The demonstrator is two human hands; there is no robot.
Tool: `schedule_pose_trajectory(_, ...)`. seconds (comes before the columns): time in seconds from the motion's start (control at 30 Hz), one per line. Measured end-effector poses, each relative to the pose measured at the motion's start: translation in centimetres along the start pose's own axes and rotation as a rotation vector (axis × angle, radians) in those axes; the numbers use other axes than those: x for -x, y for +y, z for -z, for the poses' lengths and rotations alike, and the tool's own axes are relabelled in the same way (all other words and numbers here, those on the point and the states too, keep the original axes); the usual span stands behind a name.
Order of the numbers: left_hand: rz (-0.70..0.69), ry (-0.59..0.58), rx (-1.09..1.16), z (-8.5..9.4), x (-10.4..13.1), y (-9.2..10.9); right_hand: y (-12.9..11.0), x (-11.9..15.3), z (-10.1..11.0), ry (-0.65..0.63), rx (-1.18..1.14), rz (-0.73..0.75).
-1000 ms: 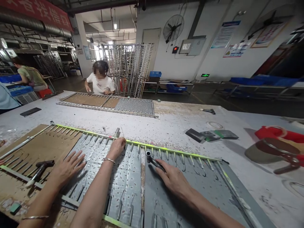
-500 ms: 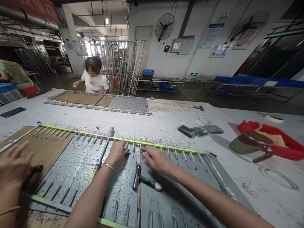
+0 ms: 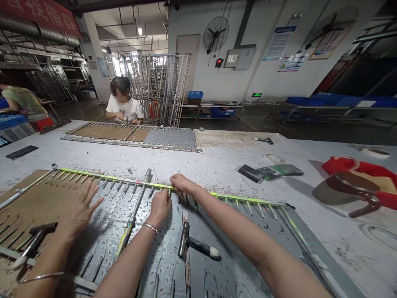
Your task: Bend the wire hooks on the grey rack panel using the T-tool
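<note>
- In the head view, we see a long rack frame lying across the near part of the table (image 3: 223,165), with its yellow-green rail (image 3: 242,198) running along the far edge and rows of small hooks pointing toward us
- Our right hand (image 3: 181,182) sits on that rail near its middle, knuckles up and fingers curled down over it, so we judge it to be gripping the rail
- Our left hand (image 3: 159,209), with a bracelet at the wrist, rests just near of the rail on the grey dotted sheet (image 3: 161,256); its fingers are bent under, and we cannot tell whether they hold anything
- A hammer (image 3: 194,244) lies loose on the sheet between our forearms, touched by neither hand
- At the left a co-worker's hand (image 3: 77,211) lies flat and spread on the same sheet, with a second hammer (image 3: 34,240) just left of it
- As for progress, the grey sheets cover the middle and right of the frame, while the brown board (image 3: 37,203) at the left end is still bare
- On the far side, a person in a white shirt (image 3: 124,108) works at a second frame (image 3: 133,138), also only part covered
</note>
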State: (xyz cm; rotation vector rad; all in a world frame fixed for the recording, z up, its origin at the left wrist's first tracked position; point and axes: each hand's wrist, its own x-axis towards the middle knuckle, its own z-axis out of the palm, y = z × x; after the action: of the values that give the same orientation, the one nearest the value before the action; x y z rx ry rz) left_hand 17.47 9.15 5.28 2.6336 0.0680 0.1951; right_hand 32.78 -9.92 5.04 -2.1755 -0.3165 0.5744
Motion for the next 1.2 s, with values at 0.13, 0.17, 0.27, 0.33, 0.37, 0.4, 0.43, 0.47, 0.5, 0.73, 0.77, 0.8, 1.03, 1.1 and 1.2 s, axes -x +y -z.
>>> schedule_pose_trajectory(0.13, 0.006, 0.003, -0.047, 8.8, 3.8, -9.3, -0.6, -0.1, 0.1, 0.067, -0.063, -0.033)
schedule_pose_trajectory(0.17, -0.003, -0.002, -0.058, 9.8, 4.2, -11.1, -0.7, 0.0, 0.1, 0.083, -0.064, -0.036)
schedule_pose_trajectory(0.27, -0.012, -0.056, -0.049, 8.9, 3.8, -12.3, -1.0, 0.4, 0.3, 0.083, -0.058, -0.032)
schedule_pose_trajectory(0.33, 0.033, -0.03, -0.02, 6.1, 2.5, -9.9, -1.2, 0.5, 0.5, 0.079, -0.081, -0.02)
schedule_pose_trajectory(0.37, 0.055, -0.01, -0.01, 4.5, 1.7, -8.1, -1.3, 0.6, 0.6, 0.087, -0.096, -0.015)
schedule_pose_trajectory(0.4, 0.061, -0.004, -0.007, 2.8, 0.9, -6.3, -1.4, 0.6, 0.7, 0.096, -0.106, -0.015)
schedule_pose_trajectory(0.43, 0.058, -0.004, -0.011, 1.2, 0.1, -4.4, -1.5, 0.6, 0.7, 0.1, -0.107, -0.019)
schedule_pose_trajectory(0.47, 0.055, -0.002, -0.019, -0.2, -0.6, -2.8, -1.5, 0.6, 0.7, 0.093, -0.103, -0.025)
schedule_pose_trajectory(0.5, 0.05, -0.002, -0.026, -1.4, -1.2, -1.4, -1.6, 0.7, 0.7, 0.078, -0.097, -0.03)
schedule_pose_trajectory(0.73, 0.024, -0.014, -0.124, -6.6, -3.2, 3.3, -1.3, 1.0, 3.5, 0.135, -0.163, 0.0)
schedule_pose_trajectory(0.77, 0.015, -0.017, -0.149, -7.1, -3.4, 3.7, -0.9, 1.1, 4.4, 0.164, -0.148, -0.003)
schedule_pose_trajectory(0.8, 0.001, -0.015, -0.17, -7.4, -3.4, 4.1, -0.5, 1.3, 5.2, 0.188, -0.124, -0.009)
schedule_pose_trajectory(1.03, -0.439, 0.035, -0.153, -7.5, -2.8, 6.6, 3.7, 3.4, 9.2, 0.194, 0.111, -0.1)
schedule_pose_trajectory(1.1, -0.634, -0.039, -0.114, -8.1, -2.2, 7.6, 4.8, 3.9, 9.3, 0.169, 0.153, -0.123)
schedule_pose_trajectory(1.2, -0.796, -0.164, -0.116, -9.7, -1.0, 9.1, 5.8, 4.3, 8.6, 0.116, 0.183, -0.138)
